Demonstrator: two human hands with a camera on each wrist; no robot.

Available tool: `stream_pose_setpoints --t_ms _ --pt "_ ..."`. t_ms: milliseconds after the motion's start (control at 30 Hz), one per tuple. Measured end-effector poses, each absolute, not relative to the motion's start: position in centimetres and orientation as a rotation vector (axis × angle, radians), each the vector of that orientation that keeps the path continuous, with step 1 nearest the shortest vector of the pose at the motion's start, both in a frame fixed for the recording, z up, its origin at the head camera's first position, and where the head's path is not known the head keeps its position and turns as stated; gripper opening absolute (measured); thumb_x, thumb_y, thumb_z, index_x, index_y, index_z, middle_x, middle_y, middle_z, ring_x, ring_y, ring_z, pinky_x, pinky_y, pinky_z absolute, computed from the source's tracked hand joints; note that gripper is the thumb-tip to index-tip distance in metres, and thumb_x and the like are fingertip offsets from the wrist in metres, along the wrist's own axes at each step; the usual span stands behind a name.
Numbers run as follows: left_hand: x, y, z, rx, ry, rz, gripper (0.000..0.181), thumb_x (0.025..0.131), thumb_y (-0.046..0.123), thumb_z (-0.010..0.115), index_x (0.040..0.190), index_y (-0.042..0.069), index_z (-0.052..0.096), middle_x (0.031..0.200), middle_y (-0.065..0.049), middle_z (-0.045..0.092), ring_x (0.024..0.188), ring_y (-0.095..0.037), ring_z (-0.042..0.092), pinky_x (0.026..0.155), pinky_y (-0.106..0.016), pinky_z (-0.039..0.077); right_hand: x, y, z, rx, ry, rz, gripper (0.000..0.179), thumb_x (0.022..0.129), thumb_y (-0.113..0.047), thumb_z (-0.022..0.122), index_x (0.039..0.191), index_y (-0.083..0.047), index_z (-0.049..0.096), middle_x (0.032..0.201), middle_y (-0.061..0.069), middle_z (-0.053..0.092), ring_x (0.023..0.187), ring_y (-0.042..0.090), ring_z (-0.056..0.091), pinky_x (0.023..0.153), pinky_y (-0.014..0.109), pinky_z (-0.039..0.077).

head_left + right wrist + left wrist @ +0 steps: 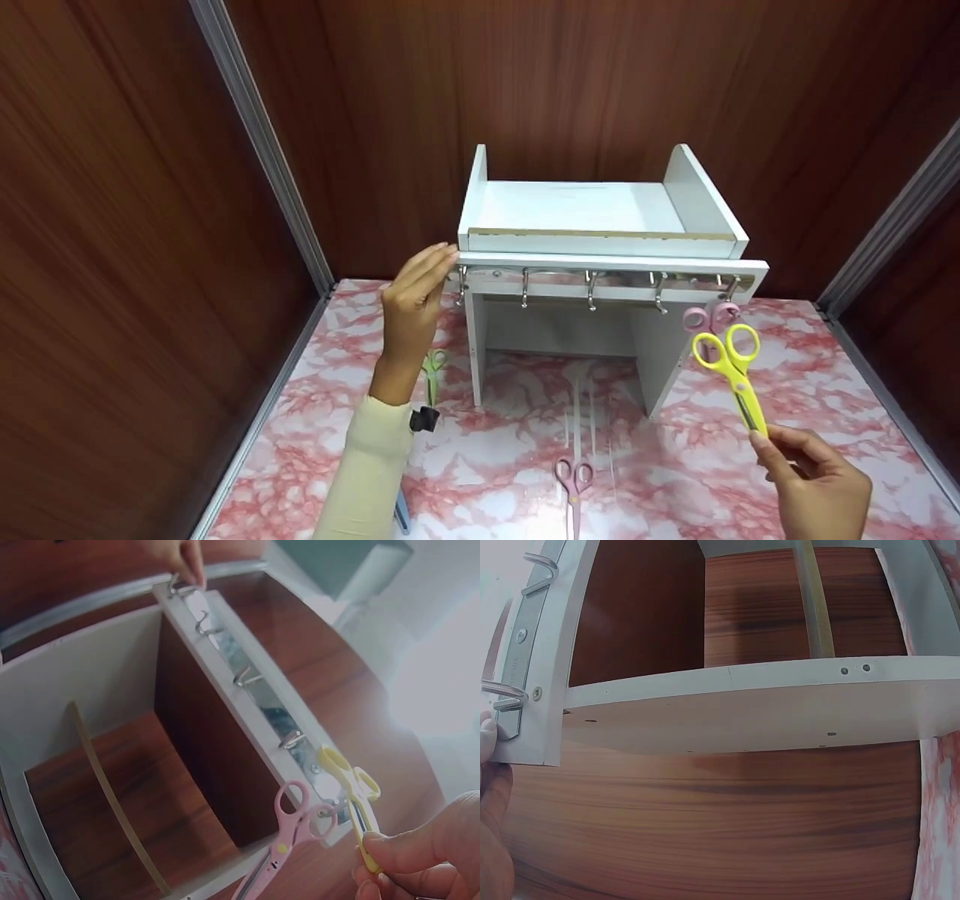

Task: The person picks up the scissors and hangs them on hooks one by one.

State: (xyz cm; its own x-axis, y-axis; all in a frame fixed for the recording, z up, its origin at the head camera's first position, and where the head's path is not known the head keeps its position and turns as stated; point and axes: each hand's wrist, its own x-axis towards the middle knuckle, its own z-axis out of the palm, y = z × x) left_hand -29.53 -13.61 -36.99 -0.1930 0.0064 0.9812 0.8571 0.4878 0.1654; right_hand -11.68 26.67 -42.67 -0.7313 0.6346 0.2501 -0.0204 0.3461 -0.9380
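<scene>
Pinched by the blade end in my right hand (823,476) is a pair of yellow scissors (739,379), handles up. They are close in front of the right end of a white hook rail (555,283) with several metal hooks. Pink scissors (289,840) hang at the rightmost hook by a handle loop; in the head view the yellow pair partly covers them. At the rail's left end, my left hand (414,296) touches the corner with its fingers extended. The rail runs along the front of a white shelf unit (600,244).
On the marbled red-and-white table (300,450) lie green scissors (431,371) left of the unit and another pink pair (574,495) in front. A blue object (402,514) is partly hidden by the left sleeve. Brown panels (570,90) enclose the table's back and sides.
</scene>
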Motion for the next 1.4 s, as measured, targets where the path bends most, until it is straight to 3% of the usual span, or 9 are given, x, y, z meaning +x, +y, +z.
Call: stream_pose_setpoints --t_ms 1400 --pt "-29.3 -13.6 -36.9 -0.765 -1.601 -0.932 0.024 0.086 -0.002 0.064 0.108 0.004 0.071 0.111 -0.008 0.068 0.109 -0.022 0.060 0.095 -0.032 0.050 -12.7 24.8 -41.8 -0.501 -2.052 1.515 0.021 0.077 -0.010 0.078 0.094 0.001 0.072 0.075 -0.002 0.069 0.062 0.009 0.061 0.054 0.014 0.051"
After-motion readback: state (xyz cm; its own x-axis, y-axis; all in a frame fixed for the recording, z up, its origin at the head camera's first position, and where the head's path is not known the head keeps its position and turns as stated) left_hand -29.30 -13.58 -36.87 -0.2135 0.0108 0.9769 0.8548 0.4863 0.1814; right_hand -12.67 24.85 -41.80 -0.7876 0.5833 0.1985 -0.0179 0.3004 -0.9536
